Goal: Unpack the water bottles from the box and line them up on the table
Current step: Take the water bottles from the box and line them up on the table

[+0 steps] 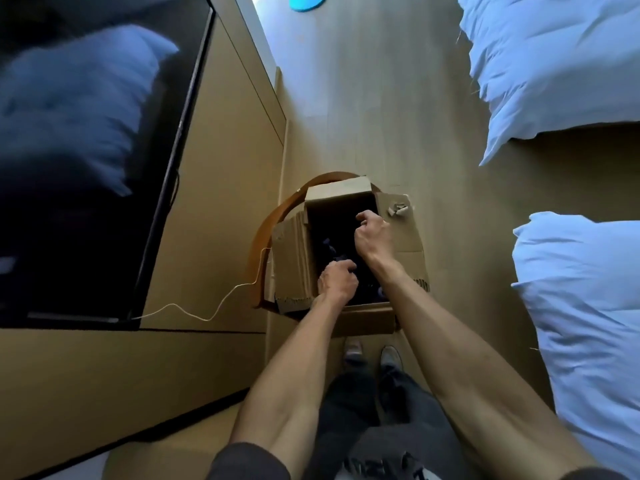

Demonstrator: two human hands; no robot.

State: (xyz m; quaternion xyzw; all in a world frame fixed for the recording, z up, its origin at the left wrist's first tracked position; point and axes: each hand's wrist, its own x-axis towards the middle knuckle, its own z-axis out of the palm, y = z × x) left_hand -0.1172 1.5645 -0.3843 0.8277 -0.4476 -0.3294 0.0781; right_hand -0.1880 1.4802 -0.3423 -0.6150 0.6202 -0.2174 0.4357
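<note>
An open cardboard box (294, 258) stands on a round wooden chair (258, 251) on the floor in front of me. Its inside is dark; only faint bluish glints of bottles (329, 245) show. Both my hands reach into it. My left hand (337, 282) is at the near left of the opening, fingers curled down into the dark. My right hand (374, 235) is at the far right, by the right flap (405, 233), fingers bent inward. What either hand holds is hidden. The wooden table (214, 202) runs along the left.
A large dark TV screen (86, 150) stands on the table, and a thin white cable (207, 315) runs from it to the chair. Two beds with white duvets (554, 64) fill the right side. My feet (374, 355) stand just behind the box. A blue disc (306, 1) lies far off.
</note>
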